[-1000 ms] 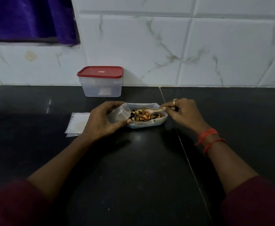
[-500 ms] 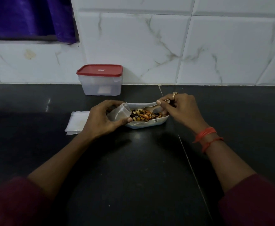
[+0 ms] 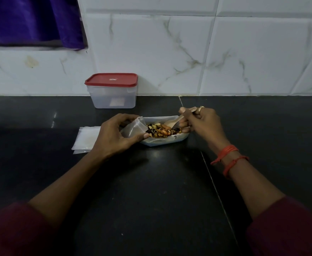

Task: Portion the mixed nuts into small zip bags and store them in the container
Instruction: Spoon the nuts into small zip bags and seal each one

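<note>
Zip bag (image 3: 135, 128) pinched by left hand (image 3: 114, 138), spoon (image 3: 171, 123) gripped by right hand (image 3: 202, 122) in mixed nuts (image 3: 159, 131), container (image 3: 112, 93) at 11 o'clock.

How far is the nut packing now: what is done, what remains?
Done: no filled bag visible. In hand: left hand holds a zip bag beside the nuts; right hand dips the spoon in them. Left: filling, spare bags, opening the lidded container.

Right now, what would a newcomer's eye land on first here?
The colourful mixed nuts in a pale tray on the dark counter, where the right hand holds a wooden spoon among them. The left hand grips a small zip bag at the tray's left end. Behind, against the tiled wall, stands the red-lidded container.
</note>
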Action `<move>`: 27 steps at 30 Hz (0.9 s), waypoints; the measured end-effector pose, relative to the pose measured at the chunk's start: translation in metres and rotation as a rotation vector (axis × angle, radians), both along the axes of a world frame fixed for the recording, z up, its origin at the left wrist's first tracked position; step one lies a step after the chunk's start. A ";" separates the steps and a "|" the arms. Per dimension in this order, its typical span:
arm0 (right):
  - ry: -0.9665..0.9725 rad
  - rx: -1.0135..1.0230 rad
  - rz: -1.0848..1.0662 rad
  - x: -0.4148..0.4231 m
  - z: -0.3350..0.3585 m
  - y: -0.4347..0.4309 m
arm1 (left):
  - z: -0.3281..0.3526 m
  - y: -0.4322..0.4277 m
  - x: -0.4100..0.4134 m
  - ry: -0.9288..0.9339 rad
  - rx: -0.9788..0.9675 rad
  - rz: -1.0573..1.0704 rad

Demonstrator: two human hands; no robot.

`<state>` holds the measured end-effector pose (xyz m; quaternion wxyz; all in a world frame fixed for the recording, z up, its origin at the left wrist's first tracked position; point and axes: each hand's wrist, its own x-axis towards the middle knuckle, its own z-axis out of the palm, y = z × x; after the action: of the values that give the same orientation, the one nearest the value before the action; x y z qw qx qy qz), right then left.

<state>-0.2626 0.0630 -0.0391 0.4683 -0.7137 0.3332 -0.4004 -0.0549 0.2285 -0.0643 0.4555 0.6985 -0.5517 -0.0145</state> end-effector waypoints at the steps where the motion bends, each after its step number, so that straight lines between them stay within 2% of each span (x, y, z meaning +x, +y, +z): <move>1: 0.030 -0.038 0.011 0.000 0.000 0.001 | 0.000 0.000 0.001 0.003 0.002 0.003; 4: 0.058 -0.219 -0.076 0.000 0.000 0.003 | 0.000 0.000 0.000 0.012 0.003 0.002; 6: 0.057 -0.265 -0.133 0.001 0.002 0.004 | 0.001 0.000 -0.001 0.024 0.001 0.005; 10: 0.078 -0.055 -0.162 0.007 -0.003 0.001 | 0.001 -0.001 -0.003 0.058 -0.003 0.018; 15: -0.065 0.342 -0.124 0.011 -0.006 0.001 | 0.001 -0.003 -0.002 0.102 -0.001 0.029; 17: -0.060 0.335 -0.142 0.010 -0.004 0.001 | 0.001 -0.003 -0.001 0.116 0.003 0.034; 21: 0.015 0.173 -0.170 0.008 0.000 -0.001 | 0.000 -0.004 0.002 0.130 0.019 0.029; 27: -0.061 0.401 -0.053 0.013 -0.003 0.011 | 0.000 -0.003 0.001 0.152 0.027 0.020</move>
<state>-0.2497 0.0743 -0.0418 0.6002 -0.5847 0.4105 -0.3598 -0.0537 0.2252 -0.0645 0.4868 0.7069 -0.5083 -0.0701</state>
